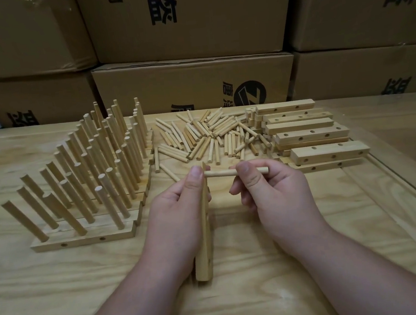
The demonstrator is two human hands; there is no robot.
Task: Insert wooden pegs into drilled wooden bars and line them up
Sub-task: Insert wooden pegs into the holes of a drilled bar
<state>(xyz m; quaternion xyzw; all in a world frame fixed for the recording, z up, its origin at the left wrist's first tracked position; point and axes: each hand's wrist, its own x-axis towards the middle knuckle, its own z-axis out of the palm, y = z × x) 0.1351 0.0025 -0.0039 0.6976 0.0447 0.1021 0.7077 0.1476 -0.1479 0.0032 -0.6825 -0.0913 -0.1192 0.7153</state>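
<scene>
We grip pale drilled rectangular wooden bar (203, 234) in left hand (179, 211), fingers curled round it, bar on edge, far end up. Right hand (269, 192) pinches smooth round pale wooden peg (225, 173) between thumb and fingers; peg lies level, left tip touching bar's upper end. Loose peg pile (207, 137) beyond hands; finished pegged bars (81, 186) at left; bare bar stack (307, 131) at right.

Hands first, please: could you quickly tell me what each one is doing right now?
Left hand: closed around a drilled wooden bar, held on edge.
Right hand: pinching a wooden peg, its tip at the bar.
</scene>
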